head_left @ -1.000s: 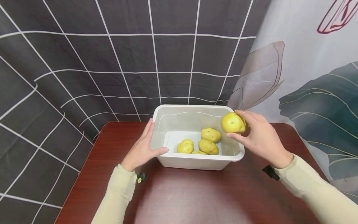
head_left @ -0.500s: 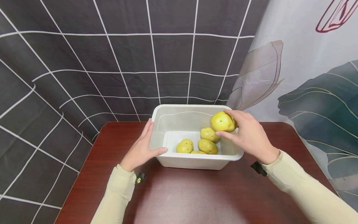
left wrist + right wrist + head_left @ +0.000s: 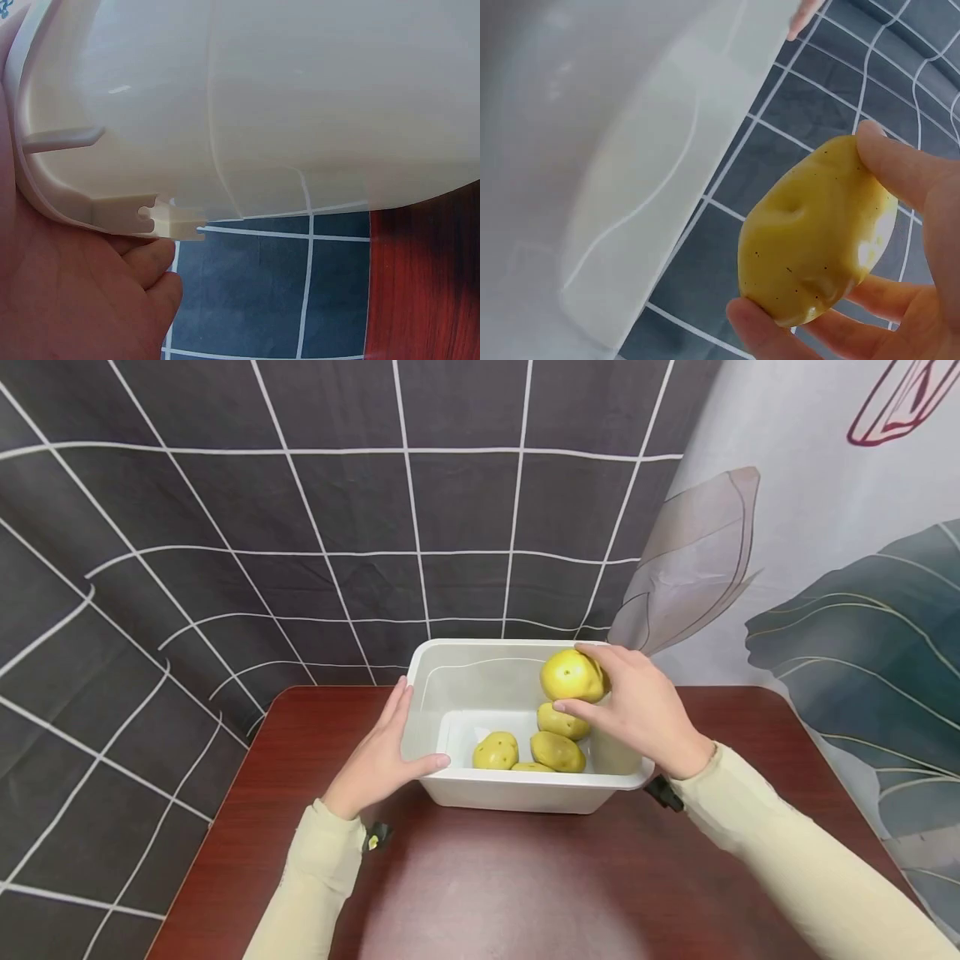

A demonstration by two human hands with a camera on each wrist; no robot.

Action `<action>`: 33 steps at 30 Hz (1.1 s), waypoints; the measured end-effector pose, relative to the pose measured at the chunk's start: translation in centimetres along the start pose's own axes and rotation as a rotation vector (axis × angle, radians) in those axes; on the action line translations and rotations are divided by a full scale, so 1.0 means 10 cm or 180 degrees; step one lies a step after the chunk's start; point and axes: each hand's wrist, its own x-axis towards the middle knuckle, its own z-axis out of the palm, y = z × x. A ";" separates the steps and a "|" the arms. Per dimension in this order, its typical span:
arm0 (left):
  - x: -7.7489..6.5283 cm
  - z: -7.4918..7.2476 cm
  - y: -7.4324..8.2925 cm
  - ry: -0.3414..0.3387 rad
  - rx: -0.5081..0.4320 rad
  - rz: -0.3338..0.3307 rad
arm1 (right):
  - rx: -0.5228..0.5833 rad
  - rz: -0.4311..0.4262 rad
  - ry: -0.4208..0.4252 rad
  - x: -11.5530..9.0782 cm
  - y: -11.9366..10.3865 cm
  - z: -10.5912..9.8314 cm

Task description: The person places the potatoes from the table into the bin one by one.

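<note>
My right hand [image 3: 641, 710] pinches a glossy yellow potato [image 3: 567, 675] between thumb and fingers, up at rim height over the right half of a pale plastic bin [image 3: 517, 796]. Close up in the right wrist view, that potato [image 3: 814, 232] shows small dark specks and a dimple. Several more potatoes [image 3: 495, 750] lie on the bin's floor, mostly to the right; one is partly hidden behind the front wall. My left hand [image 3: 378, 760] rests against the bin's left end, fingers extended along the side and thumb at the front rim. Its fingers [image 3: 154, 262] touch just under the rim.
The bin stands on a reddish-brown wooden table [image 3: 495, 893], near its far edge. Behind it hangs a dark cloth [image 3: 465, 502] with a white grid. A pale curtain [image 3: 817, 693] with leaf prints hangs at the right.
My right hand has carried the potato leftward, from the bin's right edge to over its inside. The left hand and the bin have stayed in place.
</note>
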 end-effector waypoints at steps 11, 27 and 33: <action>0.02 0.00 0.00 0.0013 0.0024 0.0037 | -0.0069 0.0019 -0.0070 0.10 -0.03 -0.05; 0.01 0.01 -0.01 0.0022 0.0005 0.0013 | 0.0106 -0.0015 -0.0330 0.39 -0.08 0.05; 0.01 0.01 -0.01 0.0026 0.0010 0.0008 | 0.0109 0.0046 -0.0414 0.51 -0.09 0.13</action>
